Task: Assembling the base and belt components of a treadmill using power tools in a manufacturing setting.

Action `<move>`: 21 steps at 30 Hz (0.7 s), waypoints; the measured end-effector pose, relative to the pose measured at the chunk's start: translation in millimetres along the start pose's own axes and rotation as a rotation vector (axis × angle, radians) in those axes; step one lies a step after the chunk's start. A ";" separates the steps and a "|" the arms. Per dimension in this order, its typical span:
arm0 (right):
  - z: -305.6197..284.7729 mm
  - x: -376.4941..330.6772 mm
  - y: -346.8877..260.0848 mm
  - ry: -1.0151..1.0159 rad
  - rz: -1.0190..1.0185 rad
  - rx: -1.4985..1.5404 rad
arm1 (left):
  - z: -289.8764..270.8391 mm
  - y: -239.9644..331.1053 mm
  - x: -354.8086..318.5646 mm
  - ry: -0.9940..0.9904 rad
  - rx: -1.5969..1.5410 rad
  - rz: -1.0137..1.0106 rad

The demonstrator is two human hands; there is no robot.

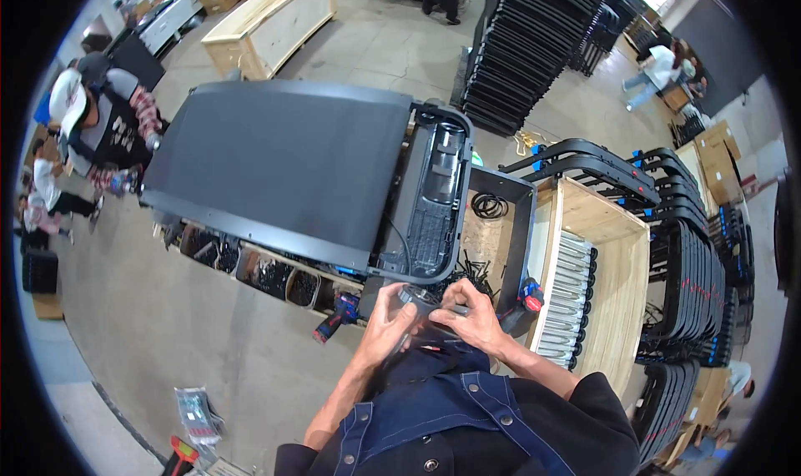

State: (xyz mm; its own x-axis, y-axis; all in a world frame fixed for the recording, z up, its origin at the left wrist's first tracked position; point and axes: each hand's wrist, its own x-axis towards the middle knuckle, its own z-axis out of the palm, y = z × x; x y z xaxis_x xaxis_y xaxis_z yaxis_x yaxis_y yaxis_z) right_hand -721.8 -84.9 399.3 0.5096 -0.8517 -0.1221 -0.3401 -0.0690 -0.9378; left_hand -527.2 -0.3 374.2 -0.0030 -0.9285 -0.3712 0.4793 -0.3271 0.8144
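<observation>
Close to my body, both hands are raised at the near end of a treadmill (284, 155) that has a black belt. My left hand (389, 322) curls around a dark round part (420, 297) with a ribbed, greyish rim. On its other side my right hand (470, 313) is closed, with a short dark piece showing between its fingers. I cannot make out exactly what that piece is. Just beyond my hands lies the treadmill's open end compartment (438, 194), a black frame with a shiny cylinder and a cable inside.
A blue and black cordless driver (338, 317) hangs left of my hands; another driver (526, 299) sits on the right. A tray (516, 194) holds black rings and bolts. A wooden crate (624, 292) contains silver rods. Across the treadmill stands a co-worker (100, 117). Black frames (534, 42) are stacked behind.
</observation>
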 end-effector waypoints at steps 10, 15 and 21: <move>-38.2 172.8 10.5 0.128 -0.078 -0.050 | 63.8 154.9 168.8 0.086 1.362 0.149; -90.8 336.6 46.8 0.392 0.238 0.280 | 46.4 167.1 284.0 0.345 1.225 0.851; -148.7 457.8 64.6 0.406 0.209 0.142 | -84.6 183.8 409.8 0.550 1.582 0.953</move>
State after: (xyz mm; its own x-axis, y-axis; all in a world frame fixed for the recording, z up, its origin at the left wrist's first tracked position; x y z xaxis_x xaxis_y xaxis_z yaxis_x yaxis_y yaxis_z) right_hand -628.0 -556.6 331.1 0.0823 -0.9757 -0.2029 -0.2766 0.1733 -0.9452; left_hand -366.1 -426.1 334.0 0.1264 -0.8245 0.5516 -0.9565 0.0461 0.2881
